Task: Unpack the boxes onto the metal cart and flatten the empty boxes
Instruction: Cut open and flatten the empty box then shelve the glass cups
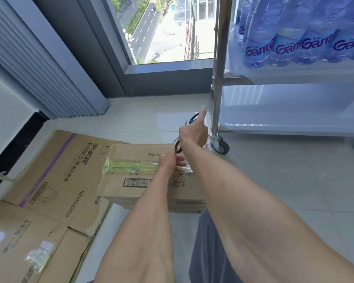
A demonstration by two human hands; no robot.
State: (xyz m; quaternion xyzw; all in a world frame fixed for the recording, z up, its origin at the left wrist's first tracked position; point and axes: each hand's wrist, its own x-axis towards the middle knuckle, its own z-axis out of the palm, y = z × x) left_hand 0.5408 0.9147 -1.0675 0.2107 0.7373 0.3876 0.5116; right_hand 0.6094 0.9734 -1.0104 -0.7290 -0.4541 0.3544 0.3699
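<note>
- Sealed box (139, 174): stood on the floor tiles near the metal cart (290, 111), flaps closed under a strip of clear tape (131, 166) along the top seam; not yet unpacked.
- Scissors (179, 145): held in the right hand (193, 135), fingers curled round the dark handles, index finger pointing up and away; blades mostly hidden, apparently poised at the seam's far end to cut.
- Left hand (169, 163): rested on the taped seam, fingers seemingly pinching loose tape, probably to steady or lift it for the cut; exact grip was hard to tell.
- Flattened boxes (49, 193): lay overlapping on the floor to the left, touching the sealed box, evidently finished.
- Water bottles (290, 37): lay packed on the cart's upper shelf; the lower shelf showed nothing on its visible part.
</note>
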